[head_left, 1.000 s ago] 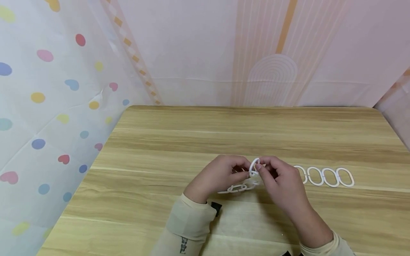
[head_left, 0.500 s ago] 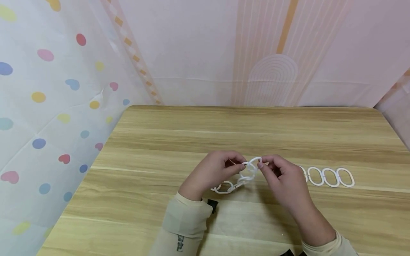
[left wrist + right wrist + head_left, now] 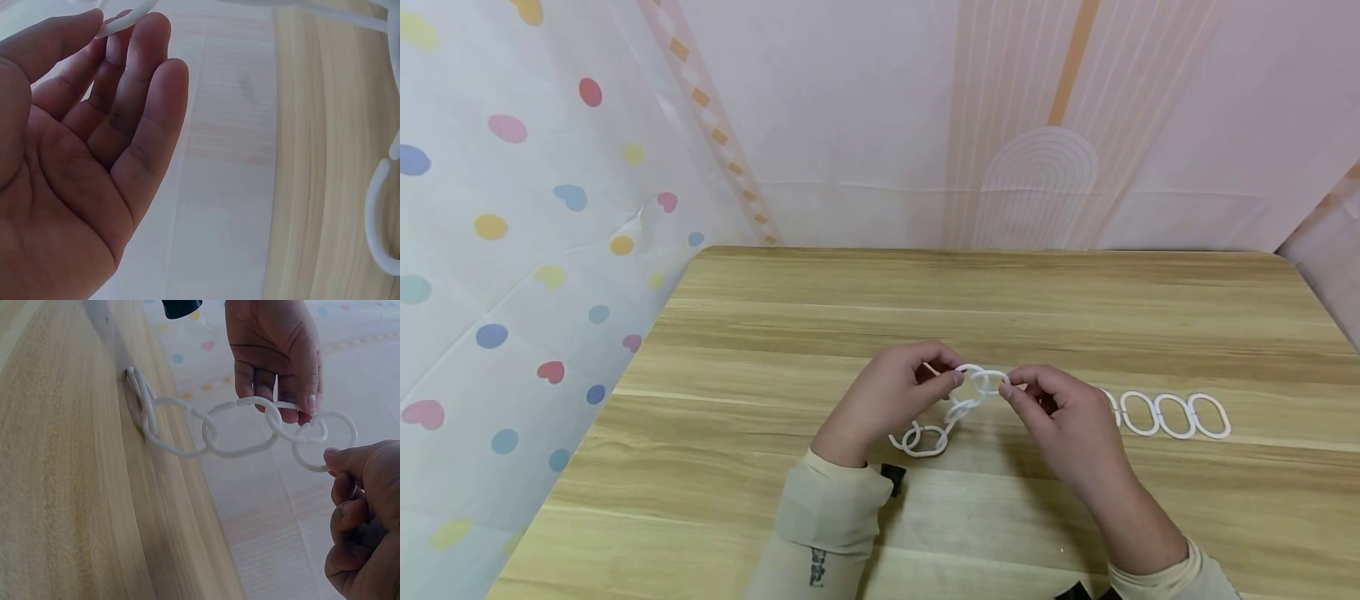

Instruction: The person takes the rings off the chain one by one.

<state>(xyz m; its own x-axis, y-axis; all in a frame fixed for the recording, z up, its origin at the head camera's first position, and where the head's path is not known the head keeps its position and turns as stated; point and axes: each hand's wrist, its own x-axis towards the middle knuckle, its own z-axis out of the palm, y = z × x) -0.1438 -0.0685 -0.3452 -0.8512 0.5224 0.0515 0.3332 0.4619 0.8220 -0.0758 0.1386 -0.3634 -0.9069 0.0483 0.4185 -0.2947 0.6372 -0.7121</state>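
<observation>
A chain of white plastic links [image 3: 240,453] hangs between the hands and trails down to the tabletop at left. My left hand [image 3: 887,396] pinches one link [image 3: 128,24] between thumb and fingers. The end link [image 3: 354,428] passes through that one, and my right hand [image 3: 1063,429] pinches its outer side with thumb and forefinger. In the head view the two joined links [image 3: 982,379] stand raised over the table, drawn out sideways. The lower links [image 3: 925,454] lie in front of the left wrist.
Several loose white oval links [image 3: 1208,416] lie in a row on the wooden table [image 3: 1000,308], right of the right hand, which partly hides the row. Patterned cloth [image 3: 865,125] hangs behind the table, and dotted cloth [image 3: 535,333] at its left.
My left hand has moved left and slightly up, away from the right hand. The top links went from bunched together to spread apart, and more of the chain shows below.
</observation>
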